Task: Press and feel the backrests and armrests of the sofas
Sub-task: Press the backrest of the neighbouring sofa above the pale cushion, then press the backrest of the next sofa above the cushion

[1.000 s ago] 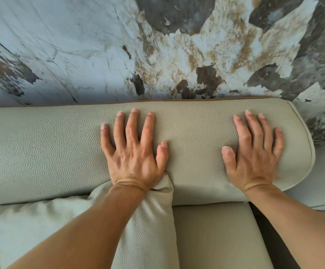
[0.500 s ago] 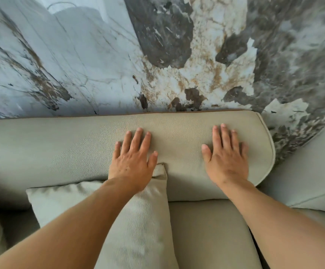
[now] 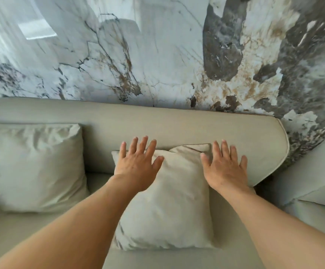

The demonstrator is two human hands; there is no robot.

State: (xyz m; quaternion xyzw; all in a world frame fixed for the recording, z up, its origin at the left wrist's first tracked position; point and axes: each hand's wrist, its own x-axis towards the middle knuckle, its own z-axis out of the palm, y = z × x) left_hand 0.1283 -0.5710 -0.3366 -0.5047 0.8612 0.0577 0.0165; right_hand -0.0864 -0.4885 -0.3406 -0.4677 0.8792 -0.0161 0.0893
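Both hands hover flat, fingers spread wide and holding nothing — the left hand (image 3: 137,167) over a loose cushion (image 3: 169,206), the right hand (image 3: 224,169) at the backrest (image 3: 177,125) behind. It looks padded and yielding — best pressed along its rounded top.

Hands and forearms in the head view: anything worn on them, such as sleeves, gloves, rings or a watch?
Nothing worn shows. The left hand and right hand are bare, with no gloves, rings or watch visible. Both forearms are bare to the frame edge, with no sleeve in view.
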